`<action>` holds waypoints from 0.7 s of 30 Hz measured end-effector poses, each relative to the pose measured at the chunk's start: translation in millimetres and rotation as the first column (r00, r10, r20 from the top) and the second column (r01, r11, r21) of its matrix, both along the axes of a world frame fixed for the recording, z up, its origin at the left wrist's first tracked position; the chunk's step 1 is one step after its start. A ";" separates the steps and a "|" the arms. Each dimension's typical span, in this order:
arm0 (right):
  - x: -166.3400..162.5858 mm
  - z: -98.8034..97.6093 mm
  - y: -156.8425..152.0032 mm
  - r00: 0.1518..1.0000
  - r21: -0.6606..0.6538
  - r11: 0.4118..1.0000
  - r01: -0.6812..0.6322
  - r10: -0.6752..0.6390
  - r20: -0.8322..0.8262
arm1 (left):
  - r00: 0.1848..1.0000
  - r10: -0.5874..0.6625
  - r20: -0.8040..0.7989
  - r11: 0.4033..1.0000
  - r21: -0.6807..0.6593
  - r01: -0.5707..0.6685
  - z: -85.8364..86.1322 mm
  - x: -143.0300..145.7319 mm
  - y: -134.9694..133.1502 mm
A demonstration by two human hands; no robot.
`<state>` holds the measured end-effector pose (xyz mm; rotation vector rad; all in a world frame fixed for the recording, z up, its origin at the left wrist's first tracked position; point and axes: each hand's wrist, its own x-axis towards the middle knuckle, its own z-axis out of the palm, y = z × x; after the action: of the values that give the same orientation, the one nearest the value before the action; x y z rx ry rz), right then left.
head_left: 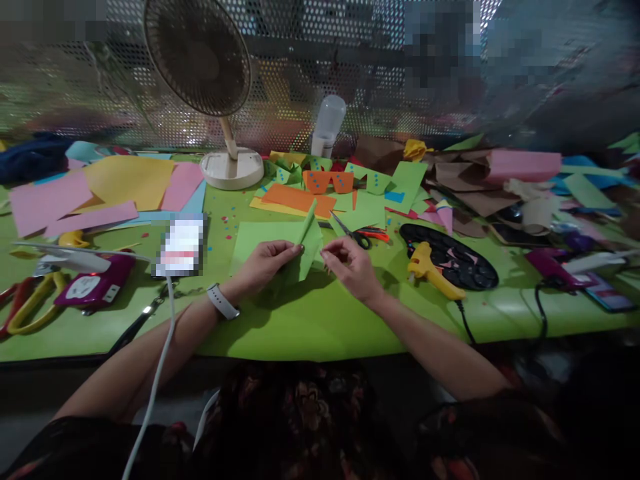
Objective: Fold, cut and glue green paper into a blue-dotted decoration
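Note:
A folded piece of light green paper point(311, 248) stands up between my hands, above the table. My left hand point(270, 261), with a pale band at the wrist, pinches its left side between thumb and fingers. At its right edge my right hand point(350, 267) has thumb and fingertips pressed together on the paper; exactly what lies between them is small and partly hidden. A flat green sheet point(253, 233) lies just behind my left hand. Scissors point(350, 232) with dark handles rest beyond my right hand.
Orange paper glasses with blue dots point(327, 181) lie among paper scraps at the back. A yellow glue gun point(433, 272) and black palette tray point(470, 263) are at right. Left are a phone point(181, 245), white cable point(163, 360) and purple device point(97, 283). A fan point(233, 168) stands behind.

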<state>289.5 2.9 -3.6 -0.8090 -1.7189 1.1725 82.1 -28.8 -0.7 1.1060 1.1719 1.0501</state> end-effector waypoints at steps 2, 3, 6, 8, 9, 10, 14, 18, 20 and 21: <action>4.8 -2.7 2.2 0.999 0.215 0.976 0.042 -0.047 0.019 | 0.999 0.013 0.046 0.999 -0.033 -0.012 1.1 -0.3 -0.3; 6.3 -4.1 3.5 0.998 0.293 0.956 0.021 -0.036 0.045 | 0.998 0.012 0.059 0.999 -0.046 -0.009 1.6 -0.4 -0.6; 7.3 -7.3 6.8 0.991 0.440 0.895 -0.075 0.016 0.135 | 0.997 -0.012 0.071 0.998 -0.062 0.016 2.7 0.2 -2.3; 6.1 -8.3 8.2 0.989 0.499 0.862 -0.090 0.020 0.144 | 0.997 -0.040 0.071 0.997 -0.059 0.044 3.1 1.1 -3.7; 5.4 -8.4 8.7 0.991 0.518 0.851 -0.089 0.023 0.132 | 0.996 -0.052 0.072 0.997 -0.054 0.056 3.2 1.6 -4.4; 4.8 -8.3 9.1 0.993 0.527 0.846 -0.085 0.029 0.112 | 0.995 -0.057 0.081 0.997 -0.048 0.061 3.2 2.2 -5.0; 4.2 -6.9 8.7 0.996 0.475 0.876 -0.078 0.042 0.085 | 0.993 -0.037 0.113 0.999 -0.028 0.040 2.8 3.7 -6.7; 4.2 -4.9 6.8 0.993 0.351 0.936 -0.032 -0.008 0.114 | 0.998 -0.044 0.040 0.999 0.019 0.044 0.2 2.9 -6.8; 3.4 -3.4 5.4 0.995 0.309 0.951 -0.006 -0.026 0.097 | 0.998 -0.060 0.014 0.997 0.046 0.059 -1.5 2.3 -6.7; 2.6 -2.5 4.5 0.996 0.289 0.957 0.001 -0.026 0.084 | 0.998 -0.069 0.006 0.996 0.053 0.068 -2.2 2.3 -6.7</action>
<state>292.2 7.3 -6.1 -0.6977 -1.8984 0.8595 84.3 -35.6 -2.9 1.1748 1.0977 1.0367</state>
